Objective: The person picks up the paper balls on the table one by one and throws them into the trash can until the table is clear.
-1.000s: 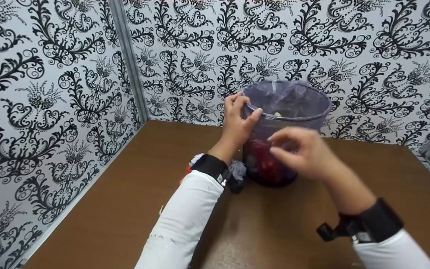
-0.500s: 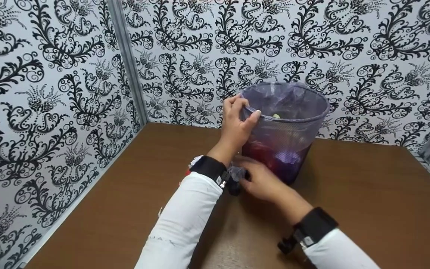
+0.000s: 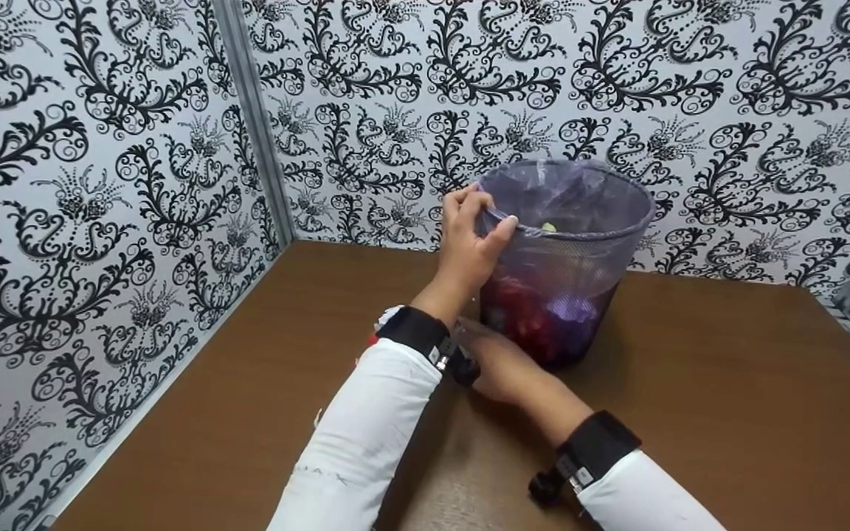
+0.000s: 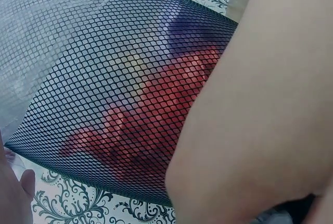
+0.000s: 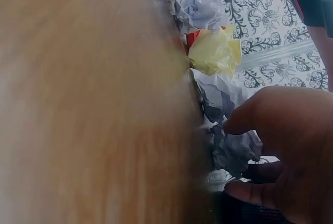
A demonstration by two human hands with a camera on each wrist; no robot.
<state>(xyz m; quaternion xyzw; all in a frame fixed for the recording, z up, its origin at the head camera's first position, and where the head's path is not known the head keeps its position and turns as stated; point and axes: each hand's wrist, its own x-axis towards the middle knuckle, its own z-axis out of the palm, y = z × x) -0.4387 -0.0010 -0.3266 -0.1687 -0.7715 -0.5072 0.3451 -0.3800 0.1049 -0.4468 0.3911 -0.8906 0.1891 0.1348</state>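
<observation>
On the brown wooden table, near the patterned back wall, stands a black mesh wire bin lined with a clear plastic bag, red and purple scraps showing through the mesh. Left hand pinches the bin's near-left rim, thumb inside, fingers curled over. Right hand is low at the bin's left base, under the left wrist, fingers closing round a grey crumpled paper ball. Beside it lie a yellow paper wad and more grey wads.
</observation>
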